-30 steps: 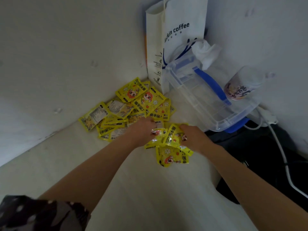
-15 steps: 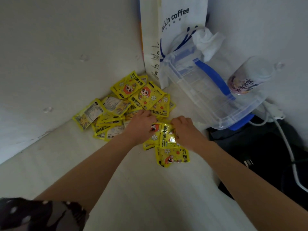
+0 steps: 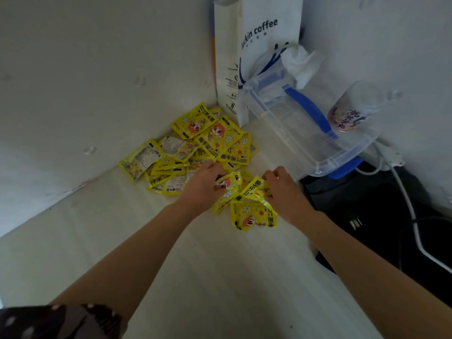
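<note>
Glossy yellow foil sachets (image 3: 215, 140), flat and rectangular, printed with a red-haired cartoon face and white flowers, lie heaped on the matte white table (image 3: 171, 265) in its far corner. Left hand (image 3: 204, 185), fingers curled, grips a crinkled sachet (image 3: 228, 183) at the heap's near edge. Right hand (image 3: 286, 194) pinches a second sachet (image 3: 254, 189) just beside it. To the right is a clear rigid plastic box (image 3: 300, 143) with a blue handle. Behind it stands a white paper bag (image 3: 259, 50).
</note>
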Demonstrator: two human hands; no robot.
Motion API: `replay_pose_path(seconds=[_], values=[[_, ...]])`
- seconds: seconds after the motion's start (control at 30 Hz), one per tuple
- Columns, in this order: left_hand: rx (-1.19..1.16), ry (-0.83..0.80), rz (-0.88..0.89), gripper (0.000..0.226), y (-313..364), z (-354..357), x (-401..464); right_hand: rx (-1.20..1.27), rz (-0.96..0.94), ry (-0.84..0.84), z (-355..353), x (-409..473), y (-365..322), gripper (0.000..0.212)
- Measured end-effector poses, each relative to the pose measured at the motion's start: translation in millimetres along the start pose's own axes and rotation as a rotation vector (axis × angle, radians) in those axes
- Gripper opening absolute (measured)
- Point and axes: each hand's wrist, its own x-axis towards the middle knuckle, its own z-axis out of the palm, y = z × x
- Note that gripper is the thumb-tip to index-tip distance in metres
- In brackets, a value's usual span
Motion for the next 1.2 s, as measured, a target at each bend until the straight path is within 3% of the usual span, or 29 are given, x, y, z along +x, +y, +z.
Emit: replay_pose_path(seconds=[0.27, 0.37, 0.53, 0.7, 0.97, 1.2], values=[[-0.271, 0.18, -0.235, 0.014, -7, -12, -50, 0.061, 0.006, -0.036, -5, -29, -1, 0.037], [-0.301, 0.156, -0.324, 0.027, -11, -15, -65, 0.113, -0.007, -0.142, -3, -42, -5, 0.043], [-0.341, 0.124, -0.394, 0.026, -18, -14, -78, 0.114, -0.01, -0.265, 7, -54, -11, 0.051], [-0.55, 0.163, -0.508, 0.031, -11, -10, -68, 0.038, -0.063, -0.278, 14, -44, -18, 0.049], [-0.902, 0.379, -0.758, 0.036, 8, 3, -25, -0.005, -0.07, -0.284, 23, -26, -16, 0.057], [-1.063, 0.393, -0.907, 0.047, 21, 26, 10, 0.029, -0.01, -0.292, 31, -29, -6, 0.058]])
